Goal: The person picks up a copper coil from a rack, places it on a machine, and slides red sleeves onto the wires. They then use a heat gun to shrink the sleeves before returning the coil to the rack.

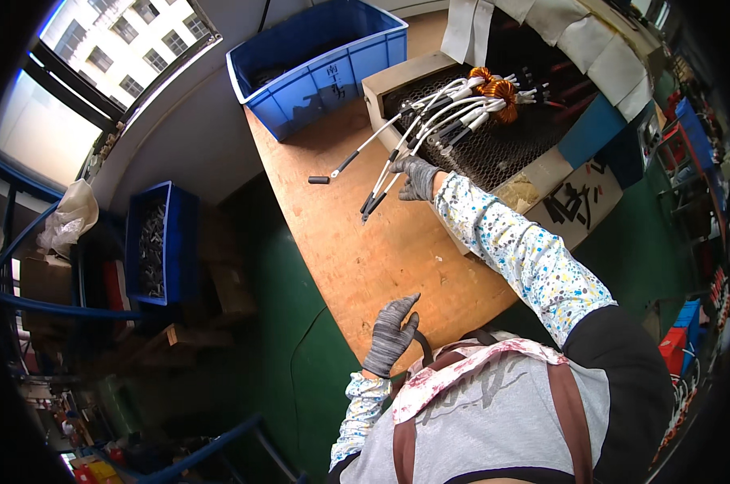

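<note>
My right hand [418, 178], in a grey knit glove, is closed at the white cables [426, 127], its fingertips on one near the black-sleeved ends. The cables run from copper-wound ring coils [503, 98] on a dark mesh surface [494, 153] to metal lugs over the wooden table. One cable stretches apart to the left, its lug [335, 173] beside a short black tube [319, 180] lying on the table. My left hand [392, 332], also gloved in grey, hovers at the table's near edge with fingers apart, holding nothing.
A blue bin [332, 85] with dark contents stands at the table's [357, 266] far left. White sheets [607, 60] hang over the box-like unit [570, 194] at right. Lower left, another blue bin [170, 242] holds many small grey parts. A thin cord [292, 379] lies on the green floor.
</note>
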A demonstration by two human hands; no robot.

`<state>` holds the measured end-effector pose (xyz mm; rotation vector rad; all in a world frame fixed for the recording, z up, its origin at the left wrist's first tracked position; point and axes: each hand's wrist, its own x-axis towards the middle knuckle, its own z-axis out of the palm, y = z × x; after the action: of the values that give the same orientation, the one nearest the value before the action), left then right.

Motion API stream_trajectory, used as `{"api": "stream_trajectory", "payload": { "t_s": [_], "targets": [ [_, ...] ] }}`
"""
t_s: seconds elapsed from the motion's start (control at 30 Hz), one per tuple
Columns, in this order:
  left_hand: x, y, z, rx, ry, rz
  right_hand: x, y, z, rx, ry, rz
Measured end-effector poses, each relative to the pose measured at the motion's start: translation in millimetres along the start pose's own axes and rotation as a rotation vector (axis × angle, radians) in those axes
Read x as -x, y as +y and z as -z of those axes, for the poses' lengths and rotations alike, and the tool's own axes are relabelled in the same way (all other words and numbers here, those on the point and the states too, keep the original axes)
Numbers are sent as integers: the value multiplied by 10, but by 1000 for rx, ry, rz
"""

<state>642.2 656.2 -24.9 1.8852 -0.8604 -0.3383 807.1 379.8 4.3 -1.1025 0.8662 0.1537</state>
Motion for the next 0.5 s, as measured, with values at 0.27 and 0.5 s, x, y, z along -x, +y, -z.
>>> {"api": "stream_trajectory", "payload": {
  "t_s": [0.27, 0.5],
  "targets": [
    [-489, 393, -471, 28, -95, -141, 1259, 30, 895, -199, -484, 306],
    [-546, 798, -1204, -23, -248, -262, 2418, 725, 2568, 50, -223, 490]
  ]
}}
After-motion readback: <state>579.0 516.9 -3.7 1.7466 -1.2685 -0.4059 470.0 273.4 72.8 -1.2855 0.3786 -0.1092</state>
